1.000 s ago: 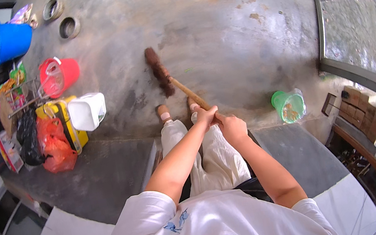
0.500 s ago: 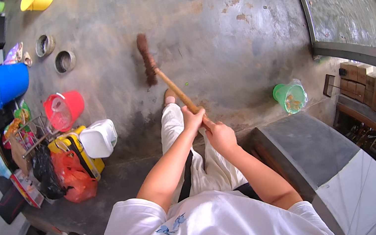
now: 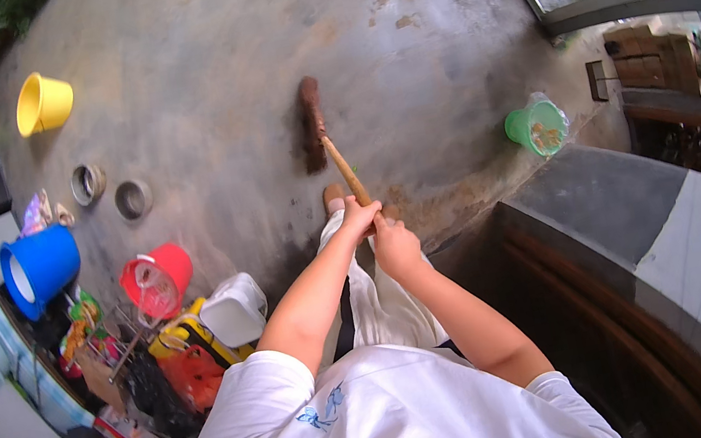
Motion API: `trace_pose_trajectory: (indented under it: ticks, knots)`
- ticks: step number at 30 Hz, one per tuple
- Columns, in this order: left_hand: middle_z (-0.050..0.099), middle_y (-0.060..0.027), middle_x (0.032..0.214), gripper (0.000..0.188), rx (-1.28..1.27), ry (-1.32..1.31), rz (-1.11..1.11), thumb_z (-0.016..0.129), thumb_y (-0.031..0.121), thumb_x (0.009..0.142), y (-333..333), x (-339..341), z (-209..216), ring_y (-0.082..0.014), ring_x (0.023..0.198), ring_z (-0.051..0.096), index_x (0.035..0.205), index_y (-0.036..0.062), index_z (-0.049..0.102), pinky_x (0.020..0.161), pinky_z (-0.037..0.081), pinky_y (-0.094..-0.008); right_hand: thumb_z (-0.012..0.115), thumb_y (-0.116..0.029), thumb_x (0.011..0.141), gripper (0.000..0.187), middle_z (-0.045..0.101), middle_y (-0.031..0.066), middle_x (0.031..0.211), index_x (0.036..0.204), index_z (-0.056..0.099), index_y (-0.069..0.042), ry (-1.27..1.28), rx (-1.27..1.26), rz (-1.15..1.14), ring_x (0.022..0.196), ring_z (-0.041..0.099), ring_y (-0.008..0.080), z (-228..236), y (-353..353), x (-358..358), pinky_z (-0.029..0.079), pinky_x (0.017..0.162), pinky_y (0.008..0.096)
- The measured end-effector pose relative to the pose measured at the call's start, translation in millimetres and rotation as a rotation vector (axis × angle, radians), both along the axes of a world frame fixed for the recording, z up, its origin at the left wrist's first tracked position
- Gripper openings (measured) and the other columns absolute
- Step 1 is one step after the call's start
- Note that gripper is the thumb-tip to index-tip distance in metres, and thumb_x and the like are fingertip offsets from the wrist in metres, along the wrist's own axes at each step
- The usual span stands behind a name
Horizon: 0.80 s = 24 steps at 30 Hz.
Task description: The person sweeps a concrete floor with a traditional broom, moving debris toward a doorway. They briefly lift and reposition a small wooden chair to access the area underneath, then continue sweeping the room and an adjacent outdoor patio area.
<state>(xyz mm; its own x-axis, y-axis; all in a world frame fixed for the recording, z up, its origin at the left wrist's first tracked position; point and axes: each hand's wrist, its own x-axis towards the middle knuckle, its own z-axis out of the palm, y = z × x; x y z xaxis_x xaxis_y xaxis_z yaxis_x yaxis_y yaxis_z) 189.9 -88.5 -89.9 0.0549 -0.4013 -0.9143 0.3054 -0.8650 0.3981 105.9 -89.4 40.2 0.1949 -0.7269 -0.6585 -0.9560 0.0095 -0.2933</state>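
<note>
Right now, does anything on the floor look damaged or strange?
Ragged tan patches mark the grey floor, beyond the broom head and to its right. They break the surface's colour; worn or stained, I cannot tell.

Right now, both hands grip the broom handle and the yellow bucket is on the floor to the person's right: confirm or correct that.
Not right: the head view shows the yellow bucket on the floor to the person's left. The rest is correct: the left hand and right hand both grip the broom handle.

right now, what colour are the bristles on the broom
The broom bristles are reddish-brown, best seen in the head view.
</note>
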Motion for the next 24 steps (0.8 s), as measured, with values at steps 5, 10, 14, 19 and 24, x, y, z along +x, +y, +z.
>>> trace_pose_trajectory:
  ticks: [5,10,14,19,24]
  knots:
    - [0.052,-0.0122,0.099,0.059,0.014,0.087,-0.116,0.06,0.017,0.078,4,-12,59,-0.0207,0.077,0.058,0.124,0.0071,0.025,0.059,0.051,-0.0364,0.049,-0.037,0.087,0.042,0.063,0.0178,0.082,0.115,0.048,-0.006,-0.268,0.255,-0.617,0.074,0.064,0.0292,3,-6,-47,0.05,0.067,0.0396]
    - [0.052,-0.0074,0.101,0.05,0.068,0.377,-0.287,0.051,0.022,0.087,13,-63,117,-0.0171,0.071,0.059,0.128,0.0127,0.024,0.059,0.053,-0.0302,0.056,-0.037,0.084,0.063,0.058,0.0077,0.092,0.133,0.024,-0.011,-0.921,0.575,-1.382,0.076,0.059,0.0191,-47,11,-104,0.048,0.061,0.0339]
    - [0.052,-0.0078,0.098,0.052,0.122,0.378,-0.472,0.052,0.019,0.086,27,-100,129,-0.0168,0.067,0.059,0.131,0.0148,0.026,0.056,0.053,-0.0294,0.059,-0.014,0.081,0.06,0.058,0.0118,0.087,0.131,0.028,-0.004,-1.044,0.36,-1.479,0.074,0.057,0.0174,-108,48,-132,0.049,0.062,0.0288]
    - [0.057,-0.016,0.088,0.068,-0.051,0.031,-1.178,0.057,0.008,0.072,46,-136,116,-0.0188,0.058,0.059,0.133,0.012,0.027,0.05,0.051,-0.0329,0.061,-0.021,0.076,0.063,0.055,0.0208,0.11,0.129,0.032,-0.002,-0.408,0.033,-1.321,0.1,0.055,0.0281,-174,72,-154,0.044,0.085,0.0333]
    - [0.059,-0.0236,0.092,0.066,-0.363,-0.347,-1.669,0.056,0.009,0.066,42,-149,79,-0.0351,0.085,0.059,0.129,0.0057,0.033,0.075,0.047,-0.0401,0.061,-0.027,0.071,0.056,0.056,0.0213,0.11,0.119,0.046,-0.003,-0.191,0.118,-1.372,0.102,0.055,0.0326,-200,83,-175,0.042,0.088,0.0361]
